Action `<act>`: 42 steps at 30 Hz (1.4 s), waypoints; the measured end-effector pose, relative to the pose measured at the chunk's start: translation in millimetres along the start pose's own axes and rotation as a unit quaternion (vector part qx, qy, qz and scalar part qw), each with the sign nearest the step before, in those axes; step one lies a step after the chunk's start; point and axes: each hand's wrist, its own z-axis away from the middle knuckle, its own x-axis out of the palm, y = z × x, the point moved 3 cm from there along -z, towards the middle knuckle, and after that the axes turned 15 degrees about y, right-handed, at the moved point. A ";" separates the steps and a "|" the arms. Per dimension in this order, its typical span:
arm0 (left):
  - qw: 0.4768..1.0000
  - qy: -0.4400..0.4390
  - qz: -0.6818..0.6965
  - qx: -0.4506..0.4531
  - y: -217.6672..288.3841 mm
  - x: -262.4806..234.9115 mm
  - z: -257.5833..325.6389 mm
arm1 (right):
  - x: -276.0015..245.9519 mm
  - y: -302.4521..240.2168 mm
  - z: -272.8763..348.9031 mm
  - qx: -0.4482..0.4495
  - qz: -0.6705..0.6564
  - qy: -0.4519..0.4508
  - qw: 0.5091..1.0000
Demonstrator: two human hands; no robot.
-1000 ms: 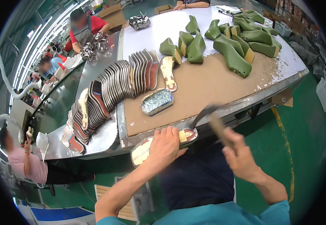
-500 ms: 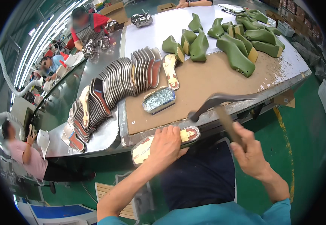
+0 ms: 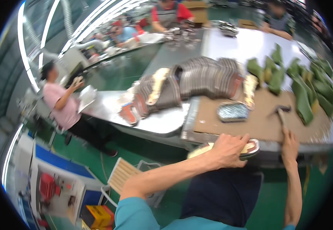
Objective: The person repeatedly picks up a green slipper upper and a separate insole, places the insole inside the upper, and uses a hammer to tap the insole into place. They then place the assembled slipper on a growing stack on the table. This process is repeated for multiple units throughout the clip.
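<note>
My left hand is closed over the middle of an insole-covered shoe last, which lies sole up at the table's near edge above my lap. Its cream and brown end shows past my fingers; the rest is partly under my hand. To the right, my right hand grips a hammer by its wooden handle. The dark hammer head is over the brown board, apart from the last. A tub of small metal nails rests on the board between and beyond my hands. Motion smears the picture.
A long row of stacked insoles curves across the metal bench. One loose insole lies beside the row. Green shoe lasts crowd the right of the table. Co-workers stand or sit at the left and far side; a slatted stool stands below left.
The view has swung left, so the table sits further right. My right hand has lowered the hammer from above the near edge onto or just over the board. My left hand stays on the last.
</note>
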 end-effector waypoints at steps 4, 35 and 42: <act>0.894 0.288 0.259 -0.227 -68.5 -106.5 24.0 | -2.0 7.6 3.6 0.033 -0.029 -0.033 0.998; 0.677 0.445 -0.113 -0.575 -377.5 -138.2 231.9 | 7.9 15.2 9.4 0.063 -0.043 -0.038 0.996; 0.718 0.485 -0.053 -0.497 -378.9 -114.8 195.4 | -1.4 1.2 4.7 0.083 -0.016 -0.050 0.995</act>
